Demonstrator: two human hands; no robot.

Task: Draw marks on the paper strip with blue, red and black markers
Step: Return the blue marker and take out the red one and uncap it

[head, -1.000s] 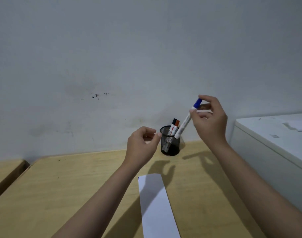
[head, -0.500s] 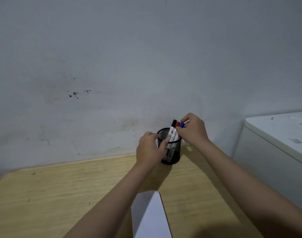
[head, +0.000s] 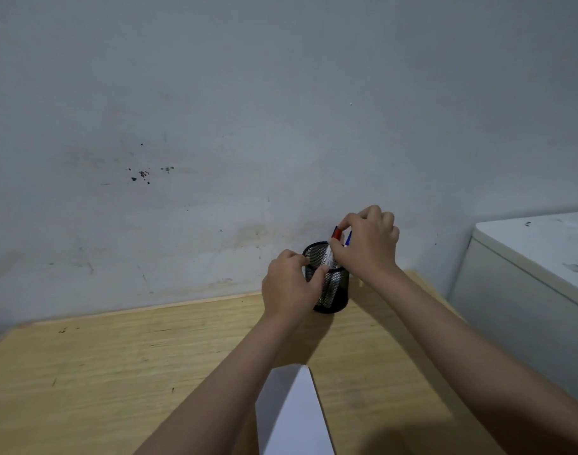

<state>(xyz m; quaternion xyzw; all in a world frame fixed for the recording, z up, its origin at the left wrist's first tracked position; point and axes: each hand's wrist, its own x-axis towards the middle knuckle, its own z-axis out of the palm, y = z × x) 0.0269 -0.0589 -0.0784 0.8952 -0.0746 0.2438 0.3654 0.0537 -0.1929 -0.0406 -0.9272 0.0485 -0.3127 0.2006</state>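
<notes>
A black mesh pen cup (head: 333, 290) stands on the wooden table near the wall. My left hand (head: 289, 287) grips the cup's left side, thumb on the rim. My right hand (head: 366, 247) is above the cup, its thumb and forefinger pinched on the red marker (head: 337, 233), whose red cap and white barrel stick up out of the cup. The blue marker (head: 348, 239) stands in the cup, only a sliver of blue cap showing beside my fingers. I cannot see the black marker. The white paper strip (head: 294, 418) lies on the table below my arms.
The wooden table (head: 117, 372) ends at a stained grey wall just behind the cup. A white cabinet or appliance (head: 527, 284) stands against the table's right side.
My right hand lowered the blue marker into the cup, let it go and pinched the red marker. My left hand moved forward and took hold of the cup.
</notes>
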